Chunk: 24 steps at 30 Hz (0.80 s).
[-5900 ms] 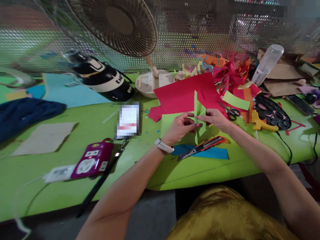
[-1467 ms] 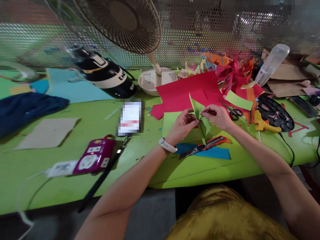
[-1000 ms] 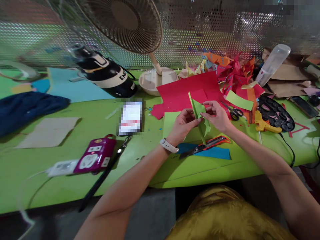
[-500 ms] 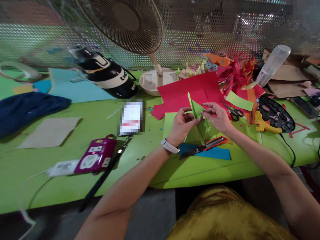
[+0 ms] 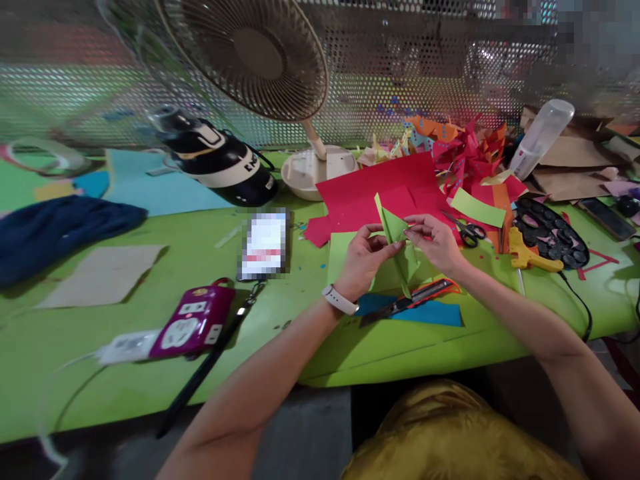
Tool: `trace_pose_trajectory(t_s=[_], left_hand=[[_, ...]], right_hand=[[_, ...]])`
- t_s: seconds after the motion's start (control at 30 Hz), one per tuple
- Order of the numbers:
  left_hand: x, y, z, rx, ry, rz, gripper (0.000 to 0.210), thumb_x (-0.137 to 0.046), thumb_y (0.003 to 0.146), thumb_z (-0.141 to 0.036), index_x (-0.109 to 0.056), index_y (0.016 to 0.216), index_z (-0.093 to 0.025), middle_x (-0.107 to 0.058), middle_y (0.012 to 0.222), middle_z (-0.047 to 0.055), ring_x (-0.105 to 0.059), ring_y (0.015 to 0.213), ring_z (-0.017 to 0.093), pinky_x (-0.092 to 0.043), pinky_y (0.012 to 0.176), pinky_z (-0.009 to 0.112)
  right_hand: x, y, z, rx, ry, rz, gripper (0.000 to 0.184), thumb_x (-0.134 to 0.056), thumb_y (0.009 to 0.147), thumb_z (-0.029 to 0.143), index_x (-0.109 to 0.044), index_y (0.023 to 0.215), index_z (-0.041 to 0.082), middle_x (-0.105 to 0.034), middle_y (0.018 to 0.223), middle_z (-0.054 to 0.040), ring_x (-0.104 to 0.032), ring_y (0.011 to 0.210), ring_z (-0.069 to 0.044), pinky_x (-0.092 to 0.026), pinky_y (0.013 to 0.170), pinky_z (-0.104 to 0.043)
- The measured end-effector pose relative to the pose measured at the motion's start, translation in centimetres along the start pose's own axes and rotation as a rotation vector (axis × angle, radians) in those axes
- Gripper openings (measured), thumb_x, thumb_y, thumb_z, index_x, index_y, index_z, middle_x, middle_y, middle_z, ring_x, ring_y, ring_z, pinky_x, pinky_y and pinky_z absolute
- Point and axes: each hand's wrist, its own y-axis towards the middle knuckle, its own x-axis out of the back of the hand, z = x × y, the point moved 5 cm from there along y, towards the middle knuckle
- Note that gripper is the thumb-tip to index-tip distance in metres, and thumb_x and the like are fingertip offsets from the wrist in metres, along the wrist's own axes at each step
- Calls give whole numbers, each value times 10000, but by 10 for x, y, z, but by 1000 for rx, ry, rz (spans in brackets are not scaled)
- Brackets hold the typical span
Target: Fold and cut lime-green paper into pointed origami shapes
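Between my hands is a piece of folded green paper [image 5: 394, 225], raised over the table. My left hand [image 5: 364, 259] pinches its left side, thumb in front and fingers behind. On its right side, my right hand [image 5: 435, 241] grips the paper between thumb and fingertips. Below the hands lies a box cutter [image 5: 425, 293] with an orange edge, resting on a strip of blue paper [image 5: 440, 313]. A flat light-green sheet [image 5: 341, 250] sits under my left hand. Large red paper [image 5: 370, 180] spreads just behind the hands.
Scissors [image 5: 470, 232], a yellow glue gun [image 5: 533, 255] and a black palette-like tray [image 5: 553, 230] lie to the right. A heap of red and orange cut paper [image 5: 470, 143] is behind. A fan [image 5: 320, 160], a black bottle [image 5: 225, 163], a phone [image 5: 264, 243] and a purple power bank [image 5: 193, 320] stand or lie leftward.
The camera view has tilted slightly, so the scene sits a little lower. Both hands keep their hold on the folded green paper, with hardly any movement.
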Motion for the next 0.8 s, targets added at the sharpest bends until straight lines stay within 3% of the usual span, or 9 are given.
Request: trace_pose_trajectory(t_s=[0.33,0.47,0.63,0.8], left_hand=[[0,1,3,34,-45,8,574,-918,533,-262,-518,942,-217,-564,638,-118,-606,618,84,-522,731,250],[3,2,4,40,-27,13,560,-909,569,-280,-520,967,-215,-624,694,-86,-638,676,105,-527,774,280],[3,2,4,43,-27,24,574,-904,581,-304,-514,991,-208,-679,769,-57,-662,741,110,-520,822,282],[0,1,4,42,-37,25,561,-908,567,-276,-526,972,-206,-653,706,-73,-645,678,104,-517,738,255]], right_hand=[[0,1,-1,-22,45,7,310,-715,780,408,-631,990,196,-702,853,-33,-681,848,-164,-553,804,-321],[1,1,-2,-33,83,8,325,-709,794,431,-622,996,192,-695,883,-43,-668,862,-156,-547,810,-315],[0,2,-5,-49,97,3,338,-738,767,359,-603,1029,193,-680,828,-9,-658,796,-136,-541,763,-289],[-1,2,-4,-51,62,-25,317,-729,738,274,-613,1019,187,-677,769,9,-662,764,-136,-534,765,-294]])
